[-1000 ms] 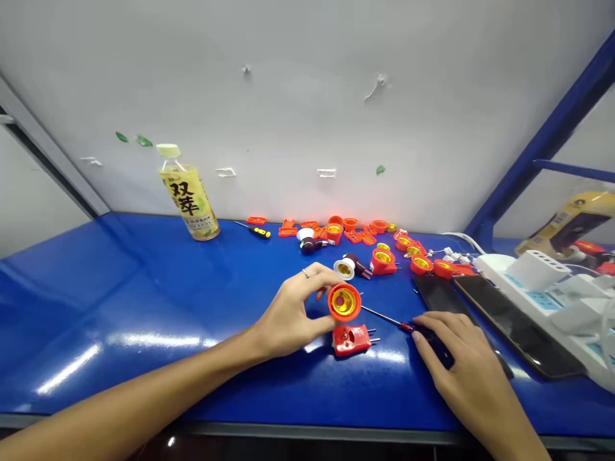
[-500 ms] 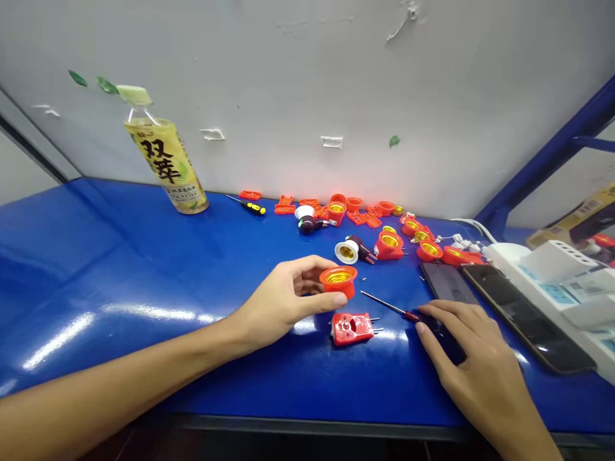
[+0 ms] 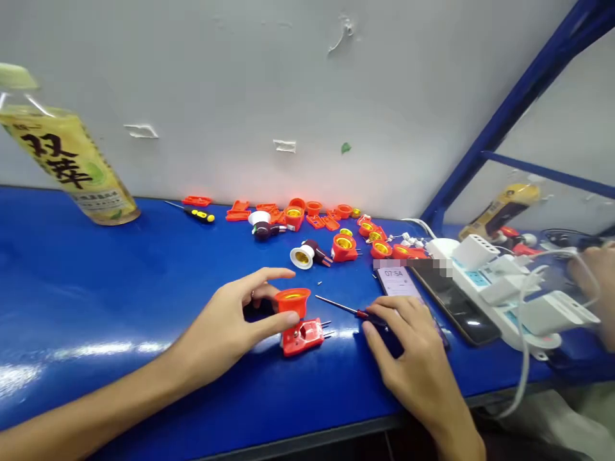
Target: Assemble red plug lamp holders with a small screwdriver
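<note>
My left hand (image 3: 228,323) holds a red lamp socket cup (image 3: 293,302) with a gold thread inside, between thumb and fingers. Just below the cup, a red plug base (image 3: 303,337) lies on the table, its two metal pins pointing right. My right hand (image 3: 416,349) rests over the dark handle of a screwdriver (image 3: 339,305), fingers curled on it; the shaft points left toward the plug base. Beyond that hand lies a phone (image 3: 398,282) with its screen lit. A tiny screw (image 3: 319,283) sits near the screwdriver tip.
Several red sockets and covers line the wall, beside a white-rimmed socket (image 3: 302,256). A yellow-black screwdriver (image 3: 198,214) and a drink bottle (image 3: 89,169) stand left of them. At right are a dark phone (image 3: 456,304), a power strip (image 3: 500,301) and another person's hand (image 3: 596,282).
The view has turned right, so things appear further left. My left hand has lowered the cup closer to the plug base. The phone screen has lit up, and another person's hand shows at right.
</note>
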A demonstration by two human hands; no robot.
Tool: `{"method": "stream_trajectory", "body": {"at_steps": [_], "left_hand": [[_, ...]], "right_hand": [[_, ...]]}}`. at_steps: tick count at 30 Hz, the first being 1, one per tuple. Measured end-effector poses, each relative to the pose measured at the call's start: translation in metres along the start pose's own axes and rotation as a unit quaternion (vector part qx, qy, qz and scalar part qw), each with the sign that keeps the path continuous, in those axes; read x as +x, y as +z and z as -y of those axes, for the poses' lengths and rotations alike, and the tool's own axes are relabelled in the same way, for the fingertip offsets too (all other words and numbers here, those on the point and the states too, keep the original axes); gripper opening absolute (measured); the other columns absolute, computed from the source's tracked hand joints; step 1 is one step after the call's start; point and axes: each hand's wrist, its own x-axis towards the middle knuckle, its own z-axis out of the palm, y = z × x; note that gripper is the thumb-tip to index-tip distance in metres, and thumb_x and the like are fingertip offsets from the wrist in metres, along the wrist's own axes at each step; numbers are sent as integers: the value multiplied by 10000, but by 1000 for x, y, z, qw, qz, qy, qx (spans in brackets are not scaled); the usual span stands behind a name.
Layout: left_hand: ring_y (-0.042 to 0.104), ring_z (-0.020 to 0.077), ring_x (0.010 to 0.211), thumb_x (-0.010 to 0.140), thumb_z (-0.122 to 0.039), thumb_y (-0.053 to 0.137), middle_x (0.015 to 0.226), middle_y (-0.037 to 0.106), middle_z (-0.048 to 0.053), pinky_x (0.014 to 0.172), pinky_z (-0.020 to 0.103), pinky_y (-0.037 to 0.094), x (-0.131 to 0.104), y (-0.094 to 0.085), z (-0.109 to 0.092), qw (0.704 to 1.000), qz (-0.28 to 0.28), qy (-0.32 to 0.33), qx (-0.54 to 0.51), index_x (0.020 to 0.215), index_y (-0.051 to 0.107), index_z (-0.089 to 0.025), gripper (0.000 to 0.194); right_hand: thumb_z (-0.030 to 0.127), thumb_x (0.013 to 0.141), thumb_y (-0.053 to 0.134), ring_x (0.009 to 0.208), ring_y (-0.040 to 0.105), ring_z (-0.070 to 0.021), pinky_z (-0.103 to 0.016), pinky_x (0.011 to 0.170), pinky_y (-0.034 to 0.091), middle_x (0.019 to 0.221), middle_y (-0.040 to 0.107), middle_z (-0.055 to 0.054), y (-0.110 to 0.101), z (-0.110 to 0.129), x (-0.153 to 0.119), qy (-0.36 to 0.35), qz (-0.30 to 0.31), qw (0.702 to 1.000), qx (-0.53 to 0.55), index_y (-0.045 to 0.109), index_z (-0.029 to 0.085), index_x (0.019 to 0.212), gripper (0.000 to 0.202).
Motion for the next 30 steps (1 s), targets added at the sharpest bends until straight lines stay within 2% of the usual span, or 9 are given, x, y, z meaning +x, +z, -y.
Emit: {"method": "stream_trajectory", "body": {"at_steps": [4,7,11,14,18,23,30], "left_hand": [[687,261,1009,825,-546,708,1055,742,7,909,368,523,-2,5,6,999,13,31,29,1351,547,-320,596],[678,270,1098,861,-538,669,1149,729,19,952,371,539,-7,6,7,998,18,50,38,1357,539,-328,554],[667,282,1159,871,-582,644,1241,712,24,1008,377,540,-9,4,7,997,19,57,45,1312,603,-326,512],[676,290,1147,852,-633,640,1245,718,16,982,359,560,-6,3,7,997,19,54,55,1231,674,-325,490],[704,277,1075,834,-651,655,1193,742,3,911,303,579,-3,2,4,998,16,38,41,1177,718,-313,486],[724,254,1018,895,-639,590,1093,772,-1,849,265,596,-1,-1,0,998,54,31,9,1200,733,-291,484],[662,303,1200,875,-655,594,1265,720,1,1040,343,540,-3,-2,7,999,31,35,27,1245,727,-333,508]], "right_hand": [[142,902,617,998,576,-200,-384,913,491,1049,659,-56,-10,14,0,-83,10,995,45,630,189,1066,170],[144,878,614,952,606,-200,-385,879,512,1008,676,-57,-13,18,0,-99,-17,994,49,632,186,1048,176],[146,861,629,924,629,-215,-391,835,538,967,688,-62,-11,16,2,-100,-36,994,42,645,191,1005,152],[137,861,635,918,624,-211,-392,834,548,958,684,-63,-8,15,4,-89,-37,994,46,650,188,997,146],[127,876,623,931,607,-203,-388,840,544,964,675,-64,-8,14,4,-74,-24,996,51,651,180,1000,138],[152,897,623,963,590,-207,-403,870,530,1004,665,-72,-8,12,2,-69,-3,996,54,648,182,1039,146],[155,902,632,994,572,-203,-393,875,525,1025,653,-70,-8,10,-1,-56,8,996,69,639,190,1050,152]]}}
